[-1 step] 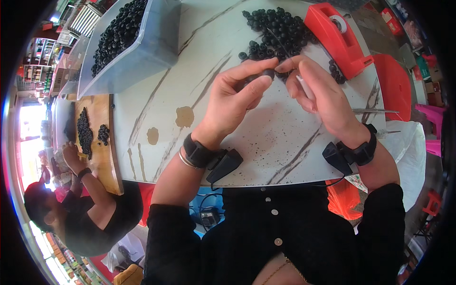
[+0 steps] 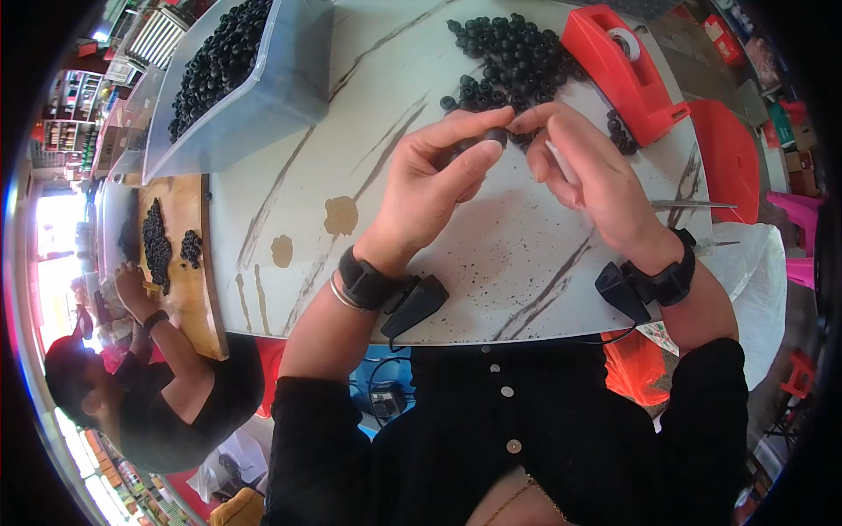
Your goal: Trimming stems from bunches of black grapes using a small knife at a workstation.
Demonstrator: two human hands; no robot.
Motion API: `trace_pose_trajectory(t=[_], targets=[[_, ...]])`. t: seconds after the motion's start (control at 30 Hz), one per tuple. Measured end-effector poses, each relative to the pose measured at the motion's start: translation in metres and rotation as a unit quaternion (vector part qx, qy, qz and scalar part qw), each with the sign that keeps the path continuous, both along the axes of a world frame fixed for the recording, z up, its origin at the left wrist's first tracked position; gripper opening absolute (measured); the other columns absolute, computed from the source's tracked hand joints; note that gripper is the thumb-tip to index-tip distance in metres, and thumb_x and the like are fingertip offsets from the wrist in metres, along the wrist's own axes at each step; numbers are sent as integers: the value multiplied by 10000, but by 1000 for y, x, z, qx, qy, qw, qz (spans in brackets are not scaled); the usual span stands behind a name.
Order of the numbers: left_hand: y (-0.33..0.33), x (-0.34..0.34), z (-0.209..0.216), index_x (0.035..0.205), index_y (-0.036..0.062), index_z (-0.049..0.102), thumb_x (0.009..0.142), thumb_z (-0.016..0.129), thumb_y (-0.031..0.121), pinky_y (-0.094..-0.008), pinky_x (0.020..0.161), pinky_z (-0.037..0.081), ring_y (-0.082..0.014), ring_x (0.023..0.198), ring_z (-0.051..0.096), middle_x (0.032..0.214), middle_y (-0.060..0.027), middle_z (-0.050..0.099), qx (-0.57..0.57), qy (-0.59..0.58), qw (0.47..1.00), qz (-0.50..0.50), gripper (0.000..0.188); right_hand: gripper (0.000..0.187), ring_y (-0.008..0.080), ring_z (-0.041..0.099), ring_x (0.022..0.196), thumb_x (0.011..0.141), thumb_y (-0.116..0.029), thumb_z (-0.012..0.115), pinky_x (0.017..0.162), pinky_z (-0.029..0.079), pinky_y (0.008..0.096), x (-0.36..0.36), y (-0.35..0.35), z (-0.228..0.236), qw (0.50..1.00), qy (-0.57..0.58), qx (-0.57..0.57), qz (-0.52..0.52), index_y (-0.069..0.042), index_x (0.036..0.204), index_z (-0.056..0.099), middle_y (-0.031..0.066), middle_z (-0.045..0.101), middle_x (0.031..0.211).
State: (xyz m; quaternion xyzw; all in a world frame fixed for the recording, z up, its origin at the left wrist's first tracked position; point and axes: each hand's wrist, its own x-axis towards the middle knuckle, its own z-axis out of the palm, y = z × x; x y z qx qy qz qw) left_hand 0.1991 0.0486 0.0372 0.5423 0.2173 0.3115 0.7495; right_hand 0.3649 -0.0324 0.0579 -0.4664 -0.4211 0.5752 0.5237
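Note:
My left hand [image 2: 430,180] is closed in a pinch around a dark round bead [image 2: 496,135], held between thumb and fingers over the table. Close beside it, my right hand [image 2: 592,171] is curled around a slim white stick-like thing [image 2: 563,165]; its far end is hidden by the fingers. The fingertips of both hands almost meet. Just beyond them lies a loose pile of black round beads [image 2: 513,57] on the white marbled table [image 2: 377,114]. A smaller group of the beads [image 2: 621,131] lies by the red tape dispenser [image 2: 627,79].
A clear plastic bin [image 2: 298,88] full of black beads stands at the far left. Dark crumbs and brown stains [image 2: 341,216] mark the tabletop. Thin metal tools [image 2: 693,204] poke past the right edge. A person [image 2: 167,386] at left works at a wooden board [image 2: 189,289].

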Motion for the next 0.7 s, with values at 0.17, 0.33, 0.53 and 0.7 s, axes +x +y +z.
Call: trace_pose_trajectory(t=[0.17,0.33,0.53,0.7], targets=[[0,3,1,1025,44,558,803,592,43,-149,445,303,-11,527,389,741,33,510,2,-11,1000,26,225,273,-1,295,495,937,-234,347,437,228,138,0,-2,-1,998,-52,29,18,-57,1118,449,-10,457,705],[2,0,-4,876,54,517,792,611,36,-153,435,302,-11,523,403,761,11,534,4,-19,1000,18,127,273,6,340,532,919,-189,385,475,261,133,-2,-3,-1,990,-121,61,45,-47,1148,427,-8,486,723],[2,3,-7,899,54,527,798,602,27,-147,430,306,-14,522,410,794,-20,581,-33,-74,996,21,129,256,43,484,630,885,-158,497,582,388,184,-3,-5,-5,973,-182,140,9,-51,1116,467,-6,493,687],[5,2,-12,925,52,534,791,606,28,-144,436,306,-14,528,412,800,-38,599,-20,-89,996,1,154,269,54,487,670,887,-132,483,620,395,195,-3,-6,-2,971,-190,147,21,-36,1134,437,11,503,734]])
